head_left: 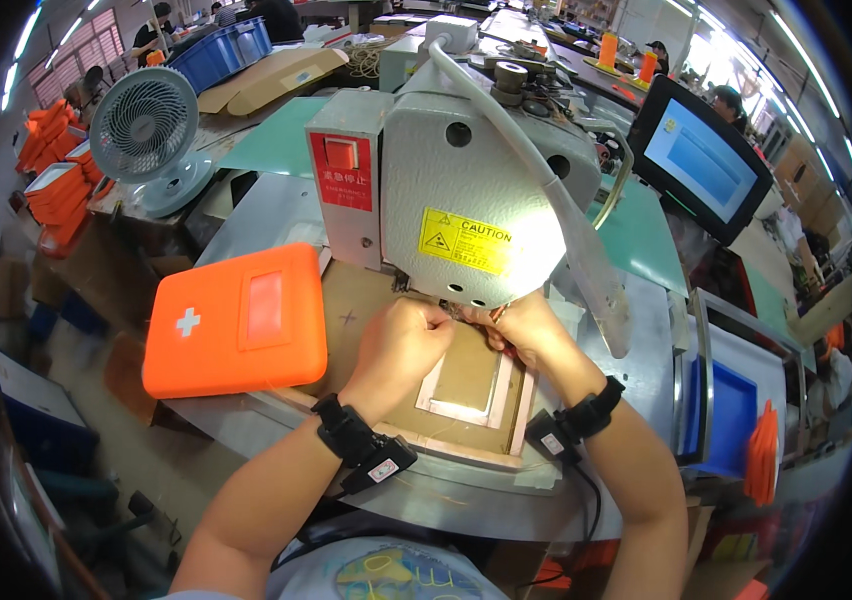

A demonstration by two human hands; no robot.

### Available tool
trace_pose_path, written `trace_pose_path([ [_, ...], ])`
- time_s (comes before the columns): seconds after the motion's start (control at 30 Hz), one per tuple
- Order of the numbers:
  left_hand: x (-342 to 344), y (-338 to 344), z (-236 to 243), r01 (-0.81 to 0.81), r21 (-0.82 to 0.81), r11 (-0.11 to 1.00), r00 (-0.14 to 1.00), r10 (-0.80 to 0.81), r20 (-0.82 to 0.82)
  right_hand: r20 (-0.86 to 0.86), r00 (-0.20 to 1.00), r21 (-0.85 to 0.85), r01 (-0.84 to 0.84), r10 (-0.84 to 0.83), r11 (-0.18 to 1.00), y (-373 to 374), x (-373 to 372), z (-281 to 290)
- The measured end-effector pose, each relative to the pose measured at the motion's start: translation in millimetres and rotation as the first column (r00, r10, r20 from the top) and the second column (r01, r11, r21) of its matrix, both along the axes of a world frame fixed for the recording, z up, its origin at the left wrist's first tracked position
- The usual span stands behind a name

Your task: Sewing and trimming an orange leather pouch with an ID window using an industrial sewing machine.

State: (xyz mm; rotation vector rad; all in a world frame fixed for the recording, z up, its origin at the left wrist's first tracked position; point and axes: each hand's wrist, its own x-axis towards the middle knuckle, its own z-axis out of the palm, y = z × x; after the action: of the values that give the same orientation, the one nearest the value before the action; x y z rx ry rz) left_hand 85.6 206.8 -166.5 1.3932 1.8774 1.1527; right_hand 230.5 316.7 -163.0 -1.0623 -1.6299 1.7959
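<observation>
Both my hands meet under the grey head of an industrial sewing machine (476, 170), close to its needle area. My left hand (398, 345) is closed, with its fingertips pinched beside the needle parts. Opposite it, my right hand (528, 325) is closed too, fingers curled inward. What either hand pinches is too small and too hidden to make out. Below them a brown board carries a pale rectangular frame (456, 410). An orange case with a white cross (206, 335) lies left of my left hand, partly on the board.
An emergency stop box (351, 175) is fixed to the machine's left side. A fan (146, 130) stands at the far left, a monitor (701, 155) at the far right. At right sits a blue tray (726, 420) with orange pieces (762, 455) beside it. People work farther back.
</observation>
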Motion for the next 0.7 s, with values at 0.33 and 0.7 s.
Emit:
trace_pose_path([
  [0.33,-0.6,3.6,-2.2,-0.031,-0.046,0.998,0.999,0.032,0.031,0.087,0.995,0.061,-0.062,0.057,0.996,5.2,-2.1,-5.1],
  [0.7,-3.8,-15.0,-0.5,0.065,0.319,0.945,0.992,-0.026,-0.124,0.272,0.961,0.190,-0.098,0.043,0.977,-1.1,10.4,7.3],
])
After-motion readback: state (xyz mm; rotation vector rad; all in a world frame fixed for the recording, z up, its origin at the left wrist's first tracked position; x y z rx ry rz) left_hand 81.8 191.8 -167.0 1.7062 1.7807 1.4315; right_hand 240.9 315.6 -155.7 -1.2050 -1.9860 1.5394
